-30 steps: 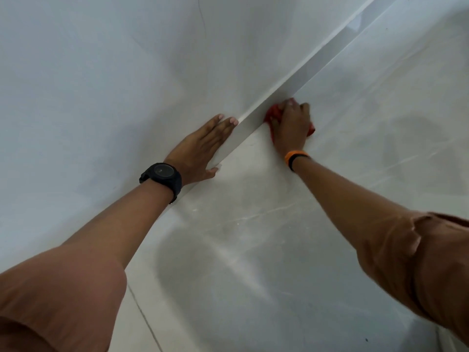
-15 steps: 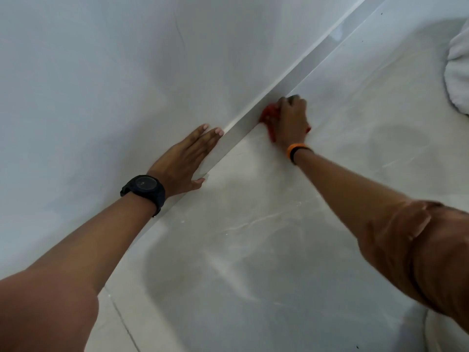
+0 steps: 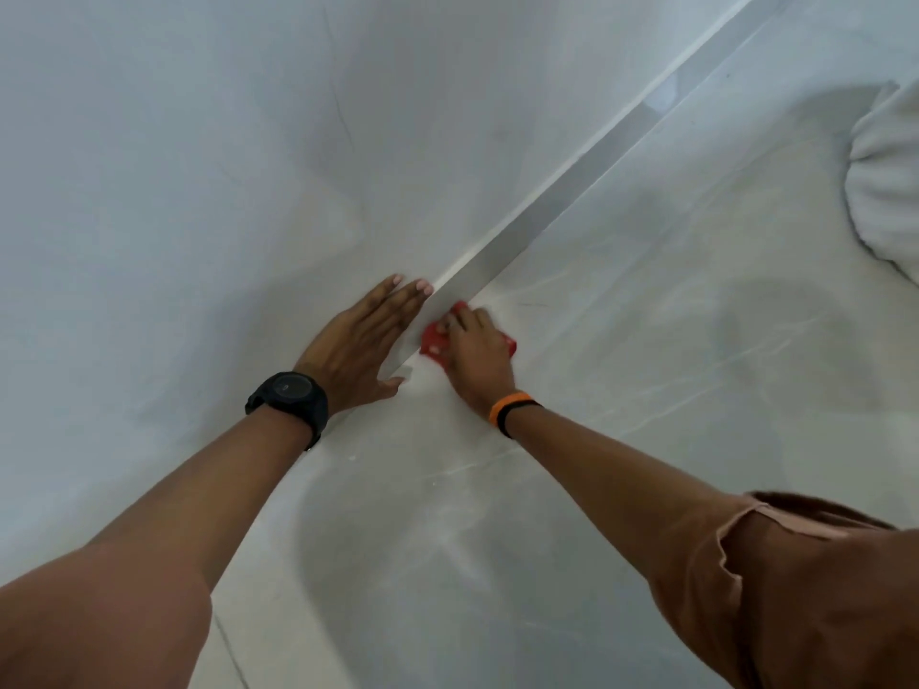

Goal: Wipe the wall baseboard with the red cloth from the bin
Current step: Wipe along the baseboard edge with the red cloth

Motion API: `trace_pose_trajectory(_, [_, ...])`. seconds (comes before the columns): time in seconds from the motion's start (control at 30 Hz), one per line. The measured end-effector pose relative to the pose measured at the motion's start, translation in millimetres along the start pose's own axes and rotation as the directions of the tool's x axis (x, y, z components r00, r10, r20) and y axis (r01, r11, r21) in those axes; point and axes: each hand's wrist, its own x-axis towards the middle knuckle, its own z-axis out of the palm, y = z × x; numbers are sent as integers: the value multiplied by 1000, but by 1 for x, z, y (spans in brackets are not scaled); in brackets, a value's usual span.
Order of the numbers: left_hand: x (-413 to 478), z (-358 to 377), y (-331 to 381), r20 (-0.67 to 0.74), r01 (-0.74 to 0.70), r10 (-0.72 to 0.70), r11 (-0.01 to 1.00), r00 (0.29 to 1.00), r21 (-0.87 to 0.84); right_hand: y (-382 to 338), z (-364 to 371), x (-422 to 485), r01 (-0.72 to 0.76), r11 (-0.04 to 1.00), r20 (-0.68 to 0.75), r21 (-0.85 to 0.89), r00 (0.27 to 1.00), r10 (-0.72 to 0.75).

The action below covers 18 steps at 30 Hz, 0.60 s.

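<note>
The grey baseboard (image 3: 572,191) runs diagonally from the top right down to the middle, between the white wall and the pale marble floor. My right hand (image 3: 477,353) presses the red cloth (image 3: 431,339) against the baseboard's near end; most of the cloth is hidden under the palm. My left hand (image 3: 360,340), with a black watch on the wrist, lies flat and spread on the wall just above the baseboard, close beside the right hand.
A white fabric bundle (image 3: 885,191) lies on the floor at the right edge. The white wall (image 3: 199,166) fills the left half. Glossy marble floor (image 3: 646,365) spreads to the right and toward me.
My right hand has slid the red cloth along the baseboard toward me, ending next to the left hand. The view has shifted, bringing the white bundle in at the right.
</note>
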Motion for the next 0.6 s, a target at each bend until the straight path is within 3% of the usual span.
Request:
trace_pose_trajectory(0.07, [-2, -7, 3, 30, 9, -8, 1000, 1000, -29, 6, -20, -2, 85, 994, 115, 67, 989, -93])
trace_pose_trajectory(0.17, [-10, -21, -5, 24, 32, -27, 972, 999, -234, 13, -65, -12, 6, 983, 199, 183, 979, -43])
trace_pose_trajectory(0.3, [-24, -70, -19, -36, 115, -155, 849, 987, -515, 17, -151, -21, -74, 995, 195, 67, 979, 59])
trace_pose_trajectory(0.43, [-38, -164, -60, 81, 281, -299, 722, 951, -633, -10, -271, -1, -91, 995, 194, 31, 978, 83])
trace_pose_trajectory(0.53, [-44, -246, -101, 90, 292, -325, 652, 941, -700, -42, -368, 20, -172, 978, 118, 114, 980, 159])
trace_pose_trajectory(0.6, [-42, -303, -131, 56, 261, -320, 644, 946, -719, -68, -440, 28, -141, 988, 60, 57, 989, 138])
